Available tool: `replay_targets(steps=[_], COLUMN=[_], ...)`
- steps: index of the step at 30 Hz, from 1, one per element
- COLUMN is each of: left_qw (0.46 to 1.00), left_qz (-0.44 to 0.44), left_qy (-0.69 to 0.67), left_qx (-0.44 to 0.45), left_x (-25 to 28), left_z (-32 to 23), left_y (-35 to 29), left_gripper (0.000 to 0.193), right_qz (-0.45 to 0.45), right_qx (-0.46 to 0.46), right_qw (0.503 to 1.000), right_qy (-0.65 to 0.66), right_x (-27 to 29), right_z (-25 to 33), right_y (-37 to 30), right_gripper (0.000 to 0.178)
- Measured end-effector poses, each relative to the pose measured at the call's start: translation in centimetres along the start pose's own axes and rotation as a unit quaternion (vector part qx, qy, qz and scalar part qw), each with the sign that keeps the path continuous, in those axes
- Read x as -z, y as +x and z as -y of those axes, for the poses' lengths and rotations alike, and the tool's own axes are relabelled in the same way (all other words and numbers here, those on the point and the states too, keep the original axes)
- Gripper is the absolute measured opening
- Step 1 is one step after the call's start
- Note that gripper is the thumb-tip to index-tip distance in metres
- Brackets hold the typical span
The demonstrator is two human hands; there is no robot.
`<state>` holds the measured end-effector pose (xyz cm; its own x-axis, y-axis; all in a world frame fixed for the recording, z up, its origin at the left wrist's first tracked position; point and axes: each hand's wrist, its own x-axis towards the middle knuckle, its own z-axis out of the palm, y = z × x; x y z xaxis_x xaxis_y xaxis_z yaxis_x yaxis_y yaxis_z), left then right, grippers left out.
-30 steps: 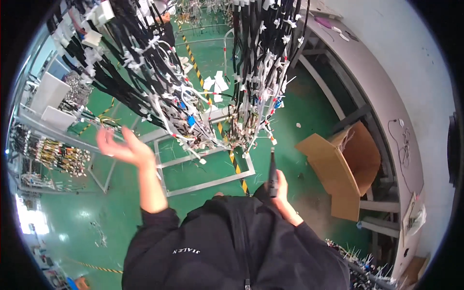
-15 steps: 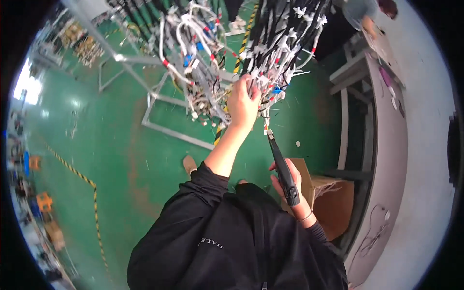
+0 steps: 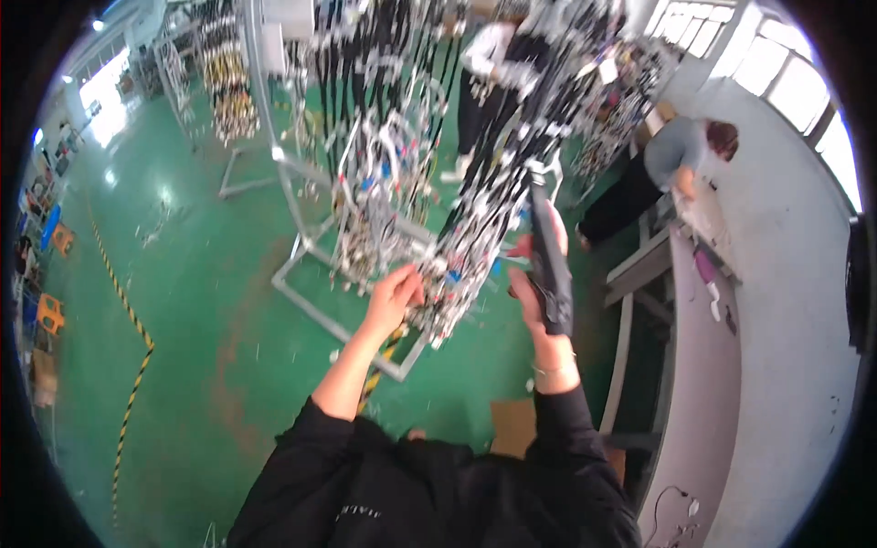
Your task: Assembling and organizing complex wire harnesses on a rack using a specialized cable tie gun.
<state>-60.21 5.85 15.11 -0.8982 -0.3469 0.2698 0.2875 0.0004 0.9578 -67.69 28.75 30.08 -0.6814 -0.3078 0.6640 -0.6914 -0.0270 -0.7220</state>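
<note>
Bundles of black wire harness [image 3: 484, 215] with white ties, pale connectors and red and blue bits hang in front of me. My left hand [image 3: 391, 300] is at the lower left edge of the nearest bundle, its fingers curled in; whatever lies between them is hidden. In my right hand [image 3: 528, 300] is a long black cable tie gun [image 3: 552, 269], pointing up and away along the right side of the bundle. Its tip overlaps the wires in view, but blur hides whether it touches them. Another harness bundle [image 3: 379, 169] hangs to the left.
A grey metal frame [image 3: 306, 306] stands around the hanging harnesses. At right, a co-worker [image 3: 678, 155] leans over a long bench [image 3: 703, 365]; another person [image 3: 489, 55] stands behind the wires. A cardboard box [image 3: 513, 427] is on the floor near me.
The view has tilted up, showing more of the room. My right hand has raised the cable tie gun up beside the bundle. My left hand is now lower on the wires' left side.
</note>
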Motion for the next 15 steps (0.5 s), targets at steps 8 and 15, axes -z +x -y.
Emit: replay_targets(steps=[8, 15], left_qw=[0.965, 0.988], left_qz=[0.081, 0.072], left_qy=[-0.212, -0.087], left_qx=[0.131, 0.108], left_x=[0.6, 4.8], left_z=[-3.4, -11.6], left_y=[-0.8, -3.7], left_gripper=[0.033, 0.027], right_qz=[0.126, -0.057], right_qx=[-0.088, -0.093], right_qw=[0.899, 0.994], right_qy=[0.409, 0.031], right_x=[3.8, 8.9], right_z=[1.0, 1.2], right_y=[4.0, 1.0], right_gripper=[0.036, 0.033])
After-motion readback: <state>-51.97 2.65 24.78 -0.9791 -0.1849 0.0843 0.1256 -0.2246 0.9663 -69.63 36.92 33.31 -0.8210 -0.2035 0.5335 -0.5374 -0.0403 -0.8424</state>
